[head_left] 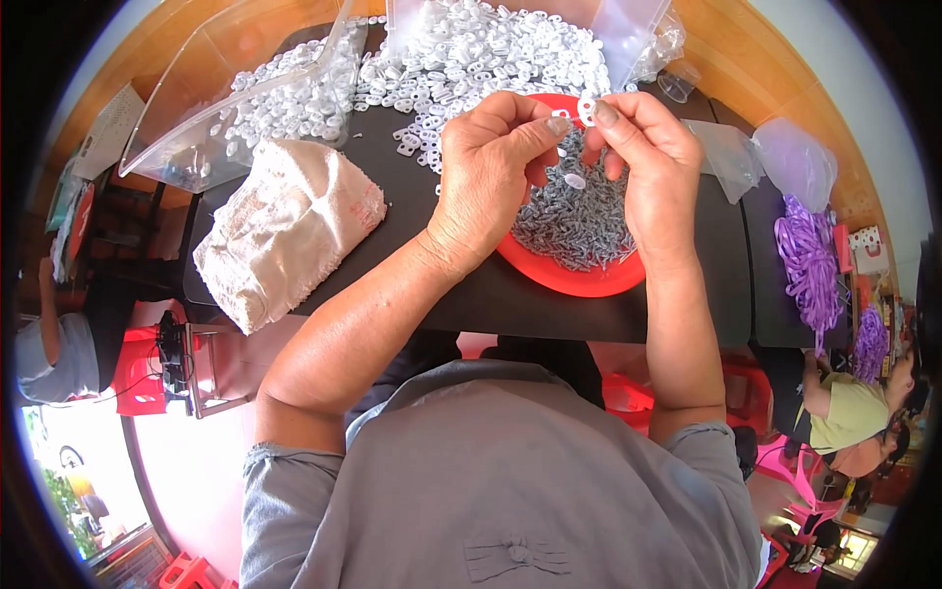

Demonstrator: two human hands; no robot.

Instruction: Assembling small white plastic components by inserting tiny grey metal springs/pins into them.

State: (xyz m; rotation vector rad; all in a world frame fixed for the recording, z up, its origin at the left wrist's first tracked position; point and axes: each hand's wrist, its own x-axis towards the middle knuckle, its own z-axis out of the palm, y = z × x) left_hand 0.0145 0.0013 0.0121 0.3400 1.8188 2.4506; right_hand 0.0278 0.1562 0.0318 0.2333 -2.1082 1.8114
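Right hand (655,152) pinches a white oval (587,110), long axis near-vertical in view; left hand (491,162) pinches a second piece (560,114).

open dark tabletop (407,191) between cream cloth (285,231) and red bowl (569,280), left forearm (383,290) crossing above, left hand (491,162) and right hand (653,157) blocking the bowl's far half, heaped white pieces (491,49) behind, free strip right of right forearm (682,324)

Location type: small workshop. Indicators: white plastic parts (491,49) heaped at 12 o'clock; red bowl (579,282) of small grey pieces (569,236) at 1 o'clock; other people (846,410) near 4 o'clock.
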